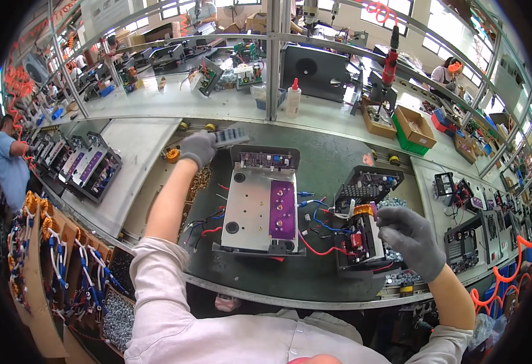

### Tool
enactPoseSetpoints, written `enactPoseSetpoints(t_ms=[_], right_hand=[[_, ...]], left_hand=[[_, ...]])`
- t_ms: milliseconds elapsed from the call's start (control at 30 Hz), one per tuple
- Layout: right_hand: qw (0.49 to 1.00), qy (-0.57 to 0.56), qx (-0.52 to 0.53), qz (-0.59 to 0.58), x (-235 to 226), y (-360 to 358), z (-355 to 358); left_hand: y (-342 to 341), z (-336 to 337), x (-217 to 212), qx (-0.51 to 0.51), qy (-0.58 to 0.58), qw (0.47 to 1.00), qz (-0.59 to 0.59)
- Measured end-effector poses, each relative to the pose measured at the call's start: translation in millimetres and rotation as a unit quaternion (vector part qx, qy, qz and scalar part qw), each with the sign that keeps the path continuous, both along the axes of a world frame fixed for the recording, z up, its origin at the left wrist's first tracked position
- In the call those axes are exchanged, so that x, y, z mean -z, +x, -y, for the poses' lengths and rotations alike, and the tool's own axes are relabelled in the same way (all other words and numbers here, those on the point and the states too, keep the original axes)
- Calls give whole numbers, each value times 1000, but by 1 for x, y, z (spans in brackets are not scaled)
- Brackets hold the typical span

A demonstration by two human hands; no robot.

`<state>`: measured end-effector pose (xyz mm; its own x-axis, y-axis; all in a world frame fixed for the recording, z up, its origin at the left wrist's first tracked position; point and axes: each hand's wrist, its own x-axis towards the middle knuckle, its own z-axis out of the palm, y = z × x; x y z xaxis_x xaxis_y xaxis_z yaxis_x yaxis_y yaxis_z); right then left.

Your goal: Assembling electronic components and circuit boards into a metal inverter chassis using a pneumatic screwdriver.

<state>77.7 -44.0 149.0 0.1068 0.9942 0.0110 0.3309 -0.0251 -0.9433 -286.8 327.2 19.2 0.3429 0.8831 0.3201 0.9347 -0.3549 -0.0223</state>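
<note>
My left hand (199, 150), in a grey glove, is closed on the end of a grey slotted panel (232, 136), which is slightly blurred. It is held just beyond a metal chassis (253, 209) with a purple circuit board (282, 207) on its top. My gloved right hand (412, 241) is beside a smaller open unit (359, 239), its fingers curved and apart near a copper-wound coil (363, 210). Nothing shows between these fingers, though the unit's edge partly meets them. A red wire (318, 250) runs between the chassis and the unit.
Wire bundles (85, 267) lie in a divided cardboard box at the lower left. Loose metal nuts (403, 278) lie around the right unit. A white bottle (293, 100) with a red tip stands by the metal post. A red power screwdriver (389, 67) hangs at the upper right.
</note>
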Motion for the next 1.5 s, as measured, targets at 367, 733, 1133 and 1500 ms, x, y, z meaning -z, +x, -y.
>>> enactPoseSetpoints(t_ms=[367, 733, 1133, 1500], right_hand=[[946, 267, 20, 180, -21, 7, 9], [990, 107, 14, -90, -8, 30, 26], [991, -101, 4, -88, 34, 115, 21], [973, -61, 39, -220, 65, 94, 25]], left_hand=[[-26, 136, -186, 123, 24, 773, 622], [173, 313, -124, 141, -494, 269, 815], [233, 287, -33, 127, -665, 303, 671], [238, 293, 8, 198, -410, 634, 625]])
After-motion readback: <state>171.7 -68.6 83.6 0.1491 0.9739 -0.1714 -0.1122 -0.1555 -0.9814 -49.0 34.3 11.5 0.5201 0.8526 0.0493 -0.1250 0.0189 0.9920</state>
